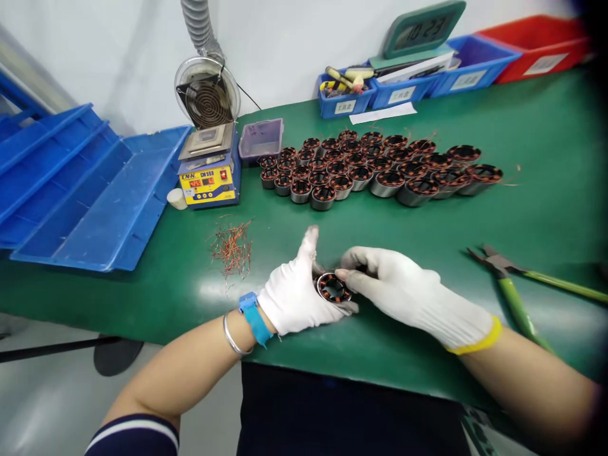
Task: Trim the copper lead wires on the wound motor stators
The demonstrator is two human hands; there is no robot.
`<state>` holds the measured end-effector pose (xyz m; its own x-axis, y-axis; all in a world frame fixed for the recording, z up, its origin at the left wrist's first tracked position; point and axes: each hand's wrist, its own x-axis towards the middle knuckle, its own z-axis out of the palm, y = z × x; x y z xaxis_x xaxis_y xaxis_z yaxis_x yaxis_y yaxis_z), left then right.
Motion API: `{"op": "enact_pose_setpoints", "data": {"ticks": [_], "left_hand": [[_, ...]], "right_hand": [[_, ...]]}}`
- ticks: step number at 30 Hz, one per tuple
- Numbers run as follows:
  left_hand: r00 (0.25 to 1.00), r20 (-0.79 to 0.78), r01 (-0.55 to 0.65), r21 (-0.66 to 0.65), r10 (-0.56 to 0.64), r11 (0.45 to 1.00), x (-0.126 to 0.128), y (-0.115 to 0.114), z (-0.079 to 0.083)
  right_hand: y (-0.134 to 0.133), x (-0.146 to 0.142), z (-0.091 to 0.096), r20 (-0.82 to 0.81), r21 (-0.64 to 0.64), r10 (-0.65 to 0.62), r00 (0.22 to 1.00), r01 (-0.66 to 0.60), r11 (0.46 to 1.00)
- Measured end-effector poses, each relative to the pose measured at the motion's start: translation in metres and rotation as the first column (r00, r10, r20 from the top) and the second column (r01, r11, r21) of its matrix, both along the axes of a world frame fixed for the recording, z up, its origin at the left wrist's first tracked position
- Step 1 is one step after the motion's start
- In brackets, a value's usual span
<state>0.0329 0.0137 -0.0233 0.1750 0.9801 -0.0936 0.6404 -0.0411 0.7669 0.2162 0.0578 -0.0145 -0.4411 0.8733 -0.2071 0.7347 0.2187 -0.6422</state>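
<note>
My left hand, in a white glove with a blue strap at the wrist, grips a motor stator with copper windings around its open centre. The left thumb points up and away from the stator, while the other fingers go around its near side. My right hand, gloved in white with a yellow cuff, is closed in a pinch at the stator's upper right edge. One bare fingertip shows there; whatever lies between the fingers is too small to make out. Green-handled cutters lie open on the right.
Rows of similar stators stand behind my hands on the green table. Copper wire scraps lie left. Further back are a yellow-blue soldering unit, a purple tray, blue bins and a clock.
</note>
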Motion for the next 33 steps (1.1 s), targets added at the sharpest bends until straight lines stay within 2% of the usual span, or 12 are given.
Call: {"op": "enact_pose_setpoints", "data": {"ticks": [6, 8, 10, 14, 20, 24, 26, 27, 29, 30, 31, 33], "left_hand": [[0.999, 0.013, 0.038, 0.005, -0.038, 0.999, -0.001, 0.001, 0.001], [0.999, 0.008, 0.039, 0.000, -0.039, 0.999, -0.001, 0.001, 0.001], [0.999, -0.006, 0.043, -0.014, -0.043, 0.999, -0.001, 0.001, 0.001], [0.997, -0.037, 0.063, -0.013, -0.064, 0.998, -0.002, 0.003, 0.002], [0.982, -0.115, 0.162, 0.101, -0.151, 0.982, -0.002, 0.006, 0.003], [0.971, -0.143, 0.208, 0.116, -0.191, 0.971, -0.002, 0.007, 0.002], [0.970, -0.145, 0.214, 0.125, -0.195, 0.969, -0.004, 0.007, 0.001], [0.969, -0.146, 0.219, 0.128, -0.200, 0.967, -0.005, 0.008, 0.001], [0.961, -0.158, 0.246, 0.119, -0.227, 0.962, -0.008, 0.008, 0.002], [0.955, -0.169, 0.264, 0.110, -0.243, 0.958, -0.010, 0.009, 0.003], [0.948, -0.184, 0.282, 0.101, -0.260, 0.954, -0.011, 0.009, 0.005], [0.934, -0.221, 0.308, 0.094, -0.282, 0.947, -0.013, 0.010, 0.007]], "right_hand": [[-0.008, 0.005, -0.002, 0.333, 0.257, -0.204, 0.921, 0.120, 0.959], [-0.009, 0.003, -0.001, 0.301, 0.297, -0.220, 0.928, 0.128, 0.946], [-0.009, -0.002, 0.001, 0.165, 0.264, -0.187, 0.968, 0.139, 0.954], [-0.008, -0.015, 0.002, -0.118, 0.140, -0.012, 0.993, 0.029, 0.990], [-0.023, 0.003, -0.008, 0.018, 0.225, -0.124, 0.992, 0.117, 0.967], [-0.032, 0.025, -0.009, 0.119, 0.269, -0.045, 0.992, 0.011, 0.963], [-0.038, 0.031, -0.001, 0.223, 0.407, -0.076, 0.972, -0.021, 0.913], [-0.042, 0.033, 0.004, 0.240, 0.508, -0.113, 0.964, -0.025, 0.861], [-0.052, 0.031, 0.014, 0.178, 0.667, -0.125, 0.976, -0.026, 0.744], [-0.057, 0.028, 0.016, 0.134, 0.689, -0.091, 0.987, -0.027, 0.724], [-0.060, 0.024, 0.016, 0.109, 0.670, -0.048, 0.993, -0.037, 0.741], [-0.060, 0.016, 0.008, 0.129, 0.554, 0.000, 0.992, -0.072, 0.829]]}}
